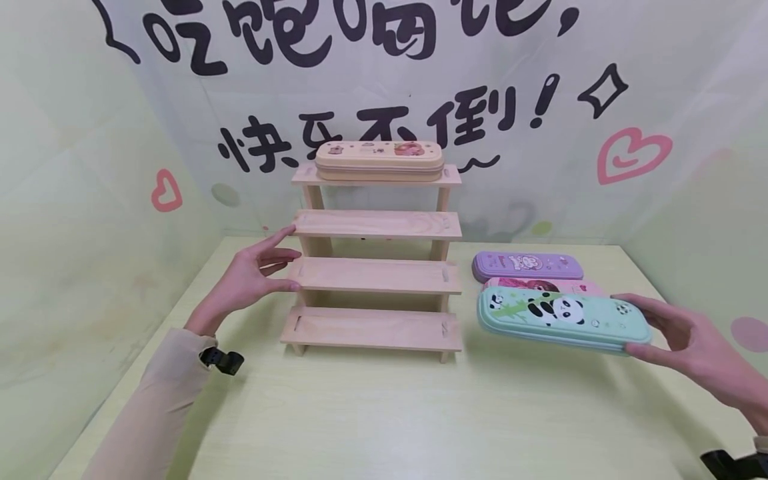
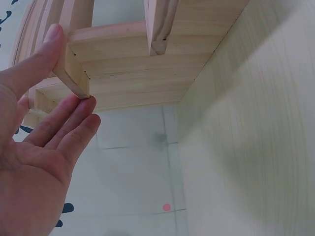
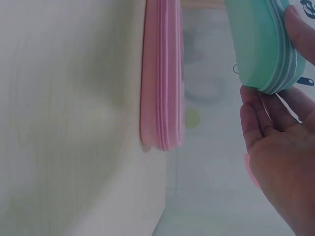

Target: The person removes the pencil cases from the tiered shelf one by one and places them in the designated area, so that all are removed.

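A tiered wooden display shelf [image 1: 372, 273] with several steps stands in the middle of the table. My left hand [image 1: 255, 270] holds the left end of one middle board; in the left wrist view the thumb and fingertips lie on opposite sides of the wood [image 2: 73, 73]. To the right of the shelf, my right hand [image 1: 684, 337] grips the right end of a mint green pencil case [image 1: 558, 317] with panda pictures. That case is held above the table, slightly tilted, and partly covers a pink pencil case [image 1: 579, 287]. In the right wrist view, thumb and fingers pinch its rounded, zipped end [image 3: 268, 54].
A cream pencil case [image 1: 378, 162] with printed pictures lies on the shelf's top step. Behind the pink case lies a purple pencil case [image 1: 528, 265]. A white cloth with black lettering [image 1: 384, 120] hangs behind, and pale walls flank the table [image 1: 372, 413].
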A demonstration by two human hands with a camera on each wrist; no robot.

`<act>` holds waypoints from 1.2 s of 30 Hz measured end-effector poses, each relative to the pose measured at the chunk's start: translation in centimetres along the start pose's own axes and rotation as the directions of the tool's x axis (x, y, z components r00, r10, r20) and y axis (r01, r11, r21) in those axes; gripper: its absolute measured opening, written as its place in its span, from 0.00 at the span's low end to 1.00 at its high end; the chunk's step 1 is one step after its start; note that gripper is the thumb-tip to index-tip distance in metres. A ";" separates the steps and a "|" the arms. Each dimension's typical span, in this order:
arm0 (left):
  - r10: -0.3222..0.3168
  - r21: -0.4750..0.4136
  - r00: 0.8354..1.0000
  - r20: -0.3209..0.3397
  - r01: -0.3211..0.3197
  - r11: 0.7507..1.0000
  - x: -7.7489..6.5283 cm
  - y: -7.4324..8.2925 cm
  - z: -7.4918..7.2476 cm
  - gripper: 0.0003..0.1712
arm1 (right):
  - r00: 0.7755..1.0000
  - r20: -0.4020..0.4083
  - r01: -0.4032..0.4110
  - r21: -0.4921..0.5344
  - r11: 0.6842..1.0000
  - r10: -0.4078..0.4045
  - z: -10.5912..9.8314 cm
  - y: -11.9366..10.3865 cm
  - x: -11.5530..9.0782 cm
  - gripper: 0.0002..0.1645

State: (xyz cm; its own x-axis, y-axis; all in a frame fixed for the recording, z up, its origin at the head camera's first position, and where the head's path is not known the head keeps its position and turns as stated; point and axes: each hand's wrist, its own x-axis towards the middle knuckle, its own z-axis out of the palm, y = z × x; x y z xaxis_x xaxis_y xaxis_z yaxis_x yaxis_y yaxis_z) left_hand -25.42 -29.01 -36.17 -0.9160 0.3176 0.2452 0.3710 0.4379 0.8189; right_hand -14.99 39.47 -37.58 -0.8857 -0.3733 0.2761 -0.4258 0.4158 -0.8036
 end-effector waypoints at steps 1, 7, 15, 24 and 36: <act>0.001 -0.002 1.000 0.000 -0.001 1.000 0.0 -0.1 0.0 0.61 | 1.000 -0.003 -0.011 -0.024 1.000 0.011 -0.1 0.2 -0.3 0.42; -0.001 0.008 1.000 -0.003 0.001 1.000 0.0 0.0 0.1 0.61 | 0.998 -0.032 -0.058 -0.096 0.994 0.055 -0.3 2.0 -1.4 0.43; 0.000 0.013 1.000 -0.003 0.000 1.000 0.1 0.1 0.1 0.61 | 0.995 -0.005 -0.100 -0.110 0.989 0.100 -0.6 4.0 -2.0 0.42; 0.001 0.023 1.000 -0.002 -0.001 1.000 0.0 0.3 0.1 0.62 | 0.992 0.042 -0.110 -0.125 0.986 0.116 -0.9 5.5 -2.0 0.42; -0.006 0.030 1.000 -0.002 0.007 1.000 -0.1 0.3 0.1 0.61 | 0.986 0.064 -0.144 -0.121 0.982 0.153 -1.2 6.4 -1.4 0.41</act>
State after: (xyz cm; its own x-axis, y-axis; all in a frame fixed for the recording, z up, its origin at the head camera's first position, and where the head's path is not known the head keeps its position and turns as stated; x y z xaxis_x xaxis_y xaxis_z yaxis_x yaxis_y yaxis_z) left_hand -25.25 -28.85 -35.97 -0.9187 0.3127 0.2411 0.3694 0.4650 0.8046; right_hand -16.69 43.64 -42.50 -0.9267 -0.3574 0.1162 -0.3129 0.5624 -0.7654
